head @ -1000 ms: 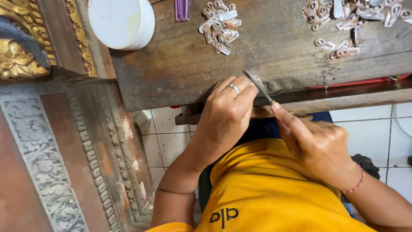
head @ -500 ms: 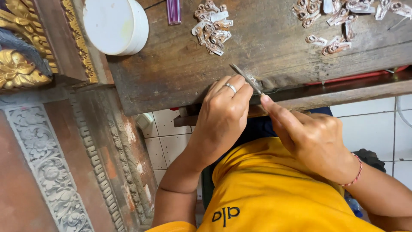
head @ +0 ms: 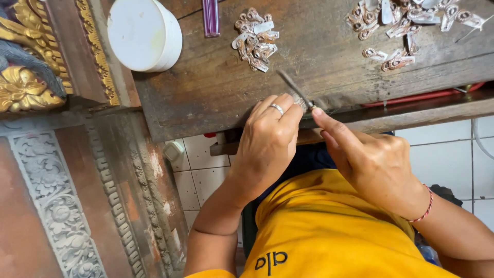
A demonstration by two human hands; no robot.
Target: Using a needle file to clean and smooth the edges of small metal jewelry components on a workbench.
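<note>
White round tub [head: 144,33] at upper left of the wooden bench [head: 216,92]; purple strip [head: 211,16] and small metal pieces [head: 256,38] beside it. Left hand [head: 267,141] pinches a small piece at the bench edge; right hand [head: 375,164] grips a slim file [head: 294,90] touching it.

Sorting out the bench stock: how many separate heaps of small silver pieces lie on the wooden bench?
2. One heap of small silver pieces lies beside the white round tub, above the left hand; a looser heap spreads at the bench's upper right corner, cut by the frame edge, so more may be hidden.
</note>
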